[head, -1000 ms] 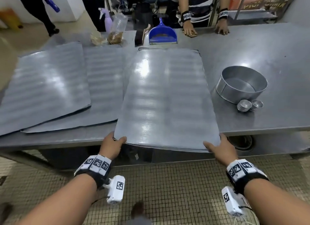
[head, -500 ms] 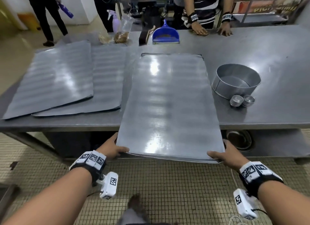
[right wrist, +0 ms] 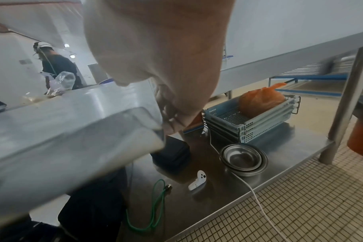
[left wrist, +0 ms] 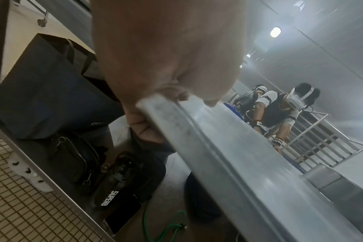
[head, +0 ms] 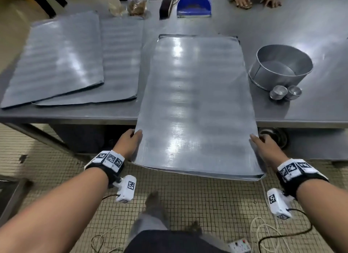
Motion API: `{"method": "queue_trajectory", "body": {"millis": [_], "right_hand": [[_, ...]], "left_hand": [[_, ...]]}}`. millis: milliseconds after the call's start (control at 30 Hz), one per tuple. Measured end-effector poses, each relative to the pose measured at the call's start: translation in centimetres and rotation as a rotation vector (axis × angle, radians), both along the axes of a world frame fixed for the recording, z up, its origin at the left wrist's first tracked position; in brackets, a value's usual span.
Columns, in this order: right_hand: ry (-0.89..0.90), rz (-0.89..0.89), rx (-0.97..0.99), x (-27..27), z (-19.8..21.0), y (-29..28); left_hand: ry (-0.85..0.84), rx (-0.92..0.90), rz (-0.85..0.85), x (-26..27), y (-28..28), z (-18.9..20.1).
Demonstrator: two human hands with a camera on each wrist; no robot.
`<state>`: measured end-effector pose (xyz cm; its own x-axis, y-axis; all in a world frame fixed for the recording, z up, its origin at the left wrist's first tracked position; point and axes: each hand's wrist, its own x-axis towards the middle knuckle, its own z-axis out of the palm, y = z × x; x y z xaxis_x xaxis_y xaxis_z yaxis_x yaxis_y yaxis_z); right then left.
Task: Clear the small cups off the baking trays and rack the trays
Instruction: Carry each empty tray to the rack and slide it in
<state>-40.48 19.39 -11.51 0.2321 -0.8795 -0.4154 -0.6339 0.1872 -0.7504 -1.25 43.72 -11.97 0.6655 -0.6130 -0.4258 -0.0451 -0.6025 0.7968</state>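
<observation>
A large bare baking tray (head: 194,102) hangs well off the near edge of the steel table (head: 310,26). My left hand (head: 130,141) grips its left rim, thumb on top and fingers curled underneath, as the left wrist view shows on the tray rim (left wrist: 207,147). My right hand (head: 263,145) grips the right rim the same way; the right wrist view shows the tray corner (right wrist: 93,131) under my thumb. Two more bare trays (head: 56,56) lie overlapped at the table's left. Two small metal cups (head: 285,92) sit beside a round tin (head: 280,68) on the right.
A blue dustpan (head: 194,5) and food bags (head: 135,7) stand at the far edge, where another person's hands (head: 256,0) rest. Under the table a lower shelf holds steel bowls (right wrist: 243,158), stacked crates (right wrist: 249,121) and dark bags (left wrist: 52,91). Cables (head: 273,234) lie on the tiled floor.
The tray has slid toward me and overhangs the table edge further. Both hands have shifted from its near corners to its side rims.
</observation>
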Motion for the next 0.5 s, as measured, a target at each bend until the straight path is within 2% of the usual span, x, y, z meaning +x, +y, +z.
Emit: {"method": "queue_trajectory", "body": {"millis": [167,233,300,400,500], "right_hand": [[0.008,-0.057,-0.019,1.8,-1.7,-1.1],[-0.013,-0.087,-0.022,2.1,-2.4,-0.8],[-0.028,-0.115,-0.022,2.0,-3.0,-0.7],[-0.026,-0.125,-0.030,1.5,-2.9,-0.3],[-0.013,-0.114,-0.027,0.7,-2.6,0.7]], "left_hand": [[0.162,-0.022,0.114,2.3,-2.0,-3.5],[0.150,0.017,0.082,1.3,-2.7,-2.4],[0.068,0.017,0.053,0.5,-2.9,-1.7],[0.065,-0.027,0.027,0.0,-2.1,-2.3],[0.131,-0.031,0.024,-0.3,-0.4,-3.2]]}}
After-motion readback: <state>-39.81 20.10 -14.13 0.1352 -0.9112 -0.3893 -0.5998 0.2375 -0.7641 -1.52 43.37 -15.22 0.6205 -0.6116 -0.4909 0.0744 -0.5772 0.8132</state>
